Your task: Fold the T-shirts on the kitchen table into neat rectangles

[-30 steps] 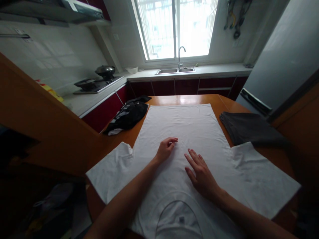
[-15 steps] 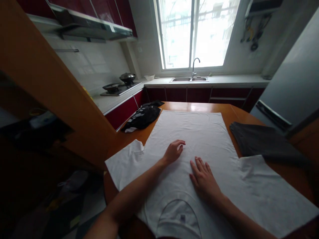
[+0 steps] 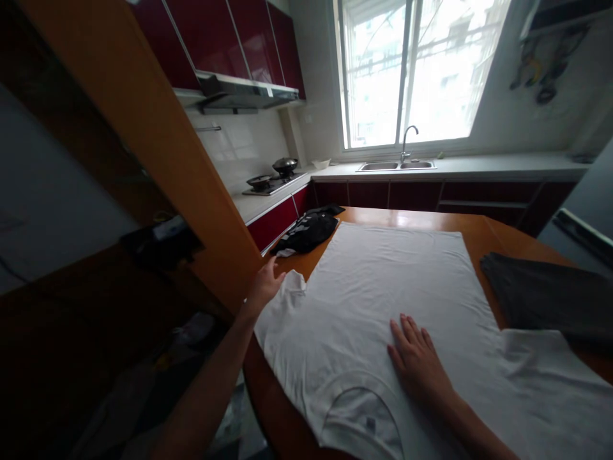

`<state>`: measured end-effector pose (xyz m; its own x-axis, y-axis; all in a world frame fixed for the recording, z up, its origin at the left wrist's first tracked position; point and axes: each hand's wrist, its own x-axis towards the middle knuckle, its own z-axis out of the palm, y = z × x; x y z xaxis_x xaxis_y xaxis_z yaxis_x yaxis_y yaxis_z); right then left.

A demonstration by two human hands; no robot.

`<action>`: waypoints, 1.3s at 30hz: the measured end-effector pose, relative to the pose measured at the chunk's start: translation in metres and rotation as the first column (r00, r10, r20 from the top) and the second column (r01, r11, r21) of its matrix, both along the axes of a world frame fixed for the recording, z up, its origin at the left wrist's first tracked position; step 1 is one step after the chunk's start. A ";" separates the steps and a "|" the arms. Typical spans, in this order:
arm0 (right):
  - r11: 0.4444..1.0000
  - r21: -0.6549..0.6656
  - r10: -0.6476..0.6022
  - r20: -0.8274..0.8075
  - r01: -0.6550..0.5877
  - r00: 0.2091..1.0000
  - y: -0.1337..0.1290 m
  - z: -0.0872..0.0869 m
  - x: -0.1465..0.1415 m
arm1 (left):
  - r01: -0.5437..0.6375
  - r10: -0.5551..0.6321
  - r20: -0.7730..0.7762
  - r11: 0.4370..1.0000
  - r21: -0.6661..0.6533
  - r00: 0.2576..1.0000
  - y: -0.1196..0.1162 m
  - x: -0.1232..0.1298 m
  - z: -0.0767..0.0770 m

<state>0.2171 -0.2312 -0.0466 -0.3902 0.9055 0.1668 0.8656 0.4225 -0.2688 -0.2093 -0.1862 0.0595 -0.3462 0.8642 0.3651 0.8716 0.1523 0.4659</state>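
Observation:
A white T-shirt [image 3: 368, 287] lies spread on the wooden table, its collar towards me and its hem at the far side. Over the left sleeve is my left hand [image 3: 265, 284], thumb and fingers apart, with nothing visible gripped; whether it touches the cloth I cannot tell. My right hand [image 3: 421, 361] rests flat on the middle of the shirt, fingers stretched out. Inside the round collar a small dark label shows. Light wrinkles run across the cloth between the collar and the left sleeve.
A black garment [image 3: 309, 230] lies at the table's far left edge. Folded dark grey cloth [image 3: 541, 294] sits on the right. Behind the wooden table [image 3: 412, 217] are a stove with pans [image 3: 285, 166] and a sink [image 3: 397, 165]. An orange wooden post [image 3: 191, 160] stands left.
My left hand has moved from the middle of the shirt out to its left sleeve. My right hand stays flat on the cloth. The view has turned left.

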 end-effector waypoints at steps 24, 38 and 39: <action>0.997 0.075 0.002 0.011 -0.003 1.000 0.001 -0.015 0.004 | -0.345 0.342 -0.057 0.936 -0.067 0.938 -0.079 -0.099 -0.089; 0.997 0.071 -0.001 0.021 -0.001 1.000 0.000 -0.011 0.005 | -0.280 0.276 0.070 0.958 0.061 0.959 -0.072 -0.072 -0.053; 0.997 0.073 -0.001 0.020 0.000 1.000 0.000 -0.011 0.005 | -0.251 0.242 0.089 0.963 0.100 0.966 -0.072 -0.065 -0.045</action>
